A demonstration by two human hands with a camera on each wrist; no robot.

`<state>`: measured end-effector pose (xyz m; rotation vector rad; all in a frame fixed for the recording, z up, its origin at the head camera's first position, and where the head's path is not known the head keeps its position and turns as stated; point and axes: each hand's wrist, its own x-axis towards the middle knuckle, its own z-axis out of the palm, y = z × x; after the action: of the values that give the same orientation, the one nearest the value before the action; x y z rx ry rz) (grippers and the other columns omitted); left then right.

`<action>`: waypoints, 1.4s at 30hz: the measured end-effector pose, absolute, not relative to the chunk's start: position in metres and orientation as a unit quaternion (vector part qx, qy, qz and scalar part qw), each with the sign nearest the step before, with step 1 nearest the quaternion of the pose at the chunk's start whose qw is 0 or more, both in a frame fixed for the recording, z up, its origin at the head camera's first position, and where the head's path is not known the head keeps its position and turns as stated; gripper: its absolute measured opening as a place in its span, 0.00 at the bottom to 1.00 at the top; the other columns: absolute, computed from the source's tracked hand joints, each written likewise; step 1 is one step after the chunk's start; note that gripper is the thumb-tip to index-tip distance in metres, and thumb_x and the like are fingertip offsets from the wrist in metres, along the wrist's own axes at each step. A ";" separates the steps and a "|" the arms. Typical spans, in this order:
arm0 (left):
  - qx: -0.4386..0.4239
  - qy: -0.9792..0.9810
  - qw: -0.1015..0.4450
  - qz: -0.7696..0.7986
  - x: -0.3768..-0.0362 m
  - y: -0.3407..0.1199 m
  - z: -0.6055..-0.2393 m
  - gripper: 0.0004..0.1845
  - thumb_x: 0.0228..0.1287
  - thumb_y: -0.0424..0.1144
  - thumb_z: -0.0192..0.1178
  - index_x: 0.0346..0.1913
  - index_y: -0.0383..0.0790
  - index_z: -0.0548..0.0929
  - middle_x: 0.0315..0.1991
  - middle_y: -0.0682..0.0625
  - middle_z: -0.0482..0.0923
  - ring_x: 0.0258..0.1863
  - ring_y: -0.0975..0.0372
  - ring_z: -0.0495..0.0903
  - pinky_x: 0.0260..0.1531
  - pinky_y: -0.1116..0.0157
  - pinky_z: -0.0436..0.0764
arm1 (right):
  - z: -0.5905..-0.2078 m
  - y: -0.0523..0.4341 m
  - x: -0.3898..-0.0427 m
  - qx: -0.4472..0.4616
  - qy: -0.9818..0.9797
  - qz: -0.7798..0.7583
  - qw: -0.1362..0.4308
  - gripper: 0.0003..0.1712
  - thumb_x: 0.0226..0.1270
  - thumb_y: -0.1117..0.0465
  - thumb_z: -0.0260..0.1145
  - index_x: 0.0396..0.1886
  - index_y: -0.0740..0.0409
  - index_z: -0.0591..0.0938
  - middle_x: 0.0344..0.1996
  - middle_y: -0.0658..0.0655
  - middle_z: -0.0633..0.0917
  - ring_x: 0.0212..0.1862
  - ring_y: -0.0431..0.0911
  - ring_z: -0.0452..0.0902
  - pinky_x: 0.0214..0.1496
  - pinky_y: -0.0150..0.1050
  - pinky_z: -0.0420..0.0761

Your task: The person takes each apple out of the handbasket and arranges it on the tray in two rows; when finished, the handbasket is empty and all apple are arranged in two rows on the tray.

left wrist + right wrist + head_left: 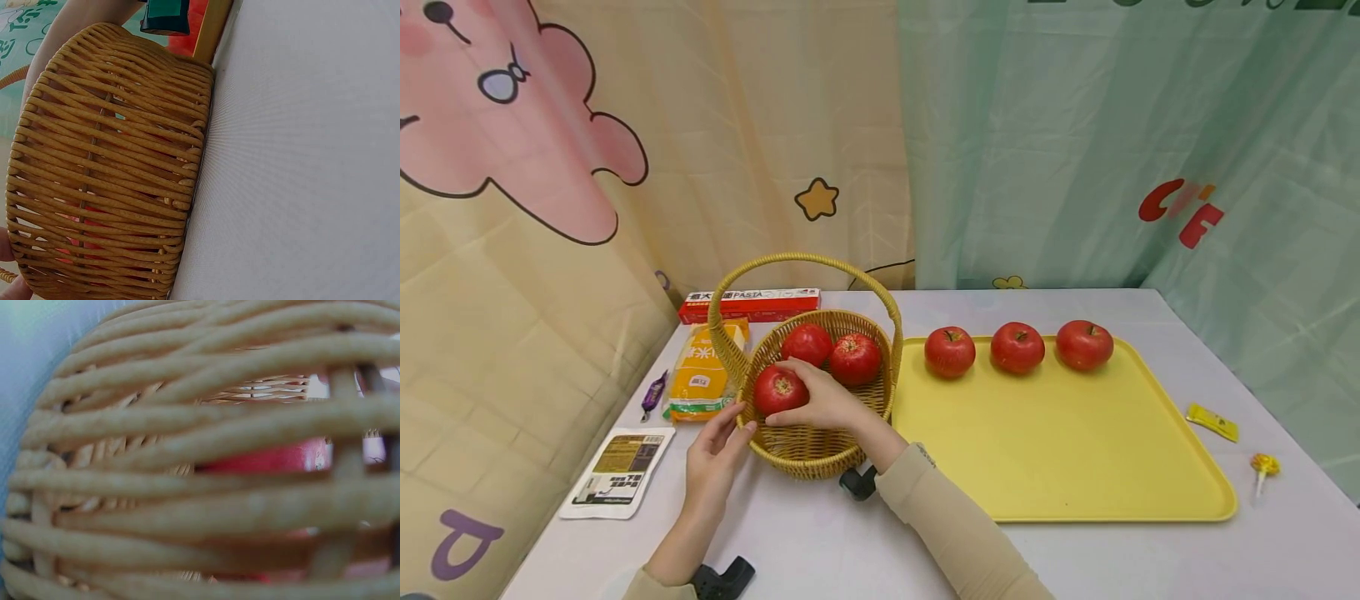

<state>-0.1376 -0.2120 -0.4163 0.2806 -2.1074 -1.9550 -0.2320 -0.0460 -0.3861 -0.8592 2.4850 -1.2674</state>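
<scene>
A wicker basket (801, 467) with a tall arched handle stands on the table, seen close up as woven strands in the left wrist view and the right wrist view. My right hand (827, 400) reaches over its rim and grips a red apple (777, 392) at the left inside, thumb and fingers around it. Behind lie two more apples, one red apple (807, 343) and another (855, 358). My left hand (711, 458) holds the basket's left rim between thumb and fingers; its fingertips (17, 290) show at the left wrist view's edge.
Right of the basket, a yellow tray (1075, 450) bears three apples along its back. A pasta box (752, 306), an orange-and-yellow food bag (703, 375), a purple candy (654, 395) and a white packet (617, 472) lie left. A yellow candy (1213, 422) and lollipop (1264, 467) lie right.
</scene>
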 end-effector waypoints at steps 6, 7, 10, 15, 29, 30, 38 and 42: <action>0.095 -0.720 0.126 -0.675 -0.138 -0.212 -0.417 0.24 0.66 0.38 0.58 0.62 0.33 0.69 0.66 0.45 0.62 0.66 0.51 0.60 0.47 0.82 0.72 | -0.387 -0.046 -0.232 -0.292 0.850 -0.426 0.106 0.45 0.51 0.42 0.72 0.68 0.43 0.64 0.65 0.49 0.64 0.64 0.47 0.63 0.62 0.50 0.71; 0.095 -0.720 0.127 -0.676 -0.138 -0.212 -0.417 0.24 0.66 0.38 0.58 0.62 0.33 0.69 0.66 0.45 0.62 0.66 0.51 0.60 0.47 0.82 0.72 | -0.387 -0.046 -0.232 -0.292 0.851 -0.424 0.104 0.44 0.51 0.42 0.72 0.67 0.43 0.64 0.64 0.50 0.65 0.63 0.47 0.64 0.61 0.49 0.71; 0.094 -0.718 0.128 -0.677 -0.138 -0.212 -0.417 0.24 0.66 0.38 0.58 0.62 0.33 0.69 0.66 0.44 0.62 0.67 0.51 0.60 0.47 0.82 0.72 | -0.387 -0.046 -0.231 -0.287 0.855 -0.420 0.103 0.43 0.52 0.42 0.71 0.67 0.41 0.66 0.62 0.51 0.64 0.61 0.48 0.64 0.58 0.48 0.74; 0.095 -0.718 0.130 -0.677 -0.138 -0.212 -0.418 0.24 0.66 0.38 0.58 0.62 0.33 0.69 0.66 0.44 0.62 0.66 0.51 0.60 0.47 0.82 0.72 | -0.386 -0.047 -0.230 -0.285 0.866 -0.398 0.101 0.38 0.55 0.42 0.68 0.67 0.41 0.69 0.59 0.54 0.64 0.58 0.50 0.62 0.55 0.46 0.75; 0.099 -0.718 0.129 -0.676 -0.138 -0.212 -0.418 0.24 0.66 0.38 0.58 0.62 0.33 0.70 0.65 0.45 0.62 0.66 0.52 0.61 0.46 0.81 0.72 | -0.386 -0.047 -0.230 -0.317 0.844 -0.423 0.091 0.23 0.61 0.50 0.67 0.54 0.50 0.73 0.54 0.53 0.70 0.54 0.44 0.71 0.58 0.37 0.73; 0.098 -0.718 0.129 -0.676 -0.138 -0.212 -0.418 0.24 0.66 0.38 0.58 0.62 0.33 0.70 0.66 0.45 0.62 0.66 0.51 0.61 0.46 0.82 0.72 | -0.386 -0.047 -0.230 -0.316 0.844 -0.423 0.091 0.23 0.61 0.50 0.67 0.53 0.50 0.72 0.54 0.53 0.70 0.54 0.44 0.71 0.58 0.37 0.73; 0.099 -0.717 0.127 -0.678 -0.138 -0.212 -0.418 0.24 0.66 0.38 0.58 0.62 0.34 0.70 0.66 0.45 0.62 0.66 0.52 0.61 0.46 0.81 0.72 | -0.387 -0.046 -0.231 -0.316 0.851 -0.406 0.107 0.31 0.61 0.51 0.66 0.62 0.52 0.70 0.57 0.55 0.66 0.57 0.48 0.69 0.60 0.42 0.73; 0.103 -0.717 0.127 -0.678 -0.139 -0.212 -0.417 0.24 0.66 0.38 0.58 0.62 0.34 0.70 0.65 0.45 0.62 0.66 0.52 0.61 0.46 0.81 0.72 | -0.387 -0.045 -0.231 -0.303 0.856 -0.400 0.123 0.33 0.59 0.49 0.68 0.64 0.48 0.71 0.56 0.55 0.66 0.56 0.49 0.69 0.58 0.46 0.74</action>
<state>-0.1389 -0.2123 -0.4174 0.2997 -2.0869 -1.9728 -0.2309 -0.0455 -0.3868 -0.8854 2.4971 -1.1676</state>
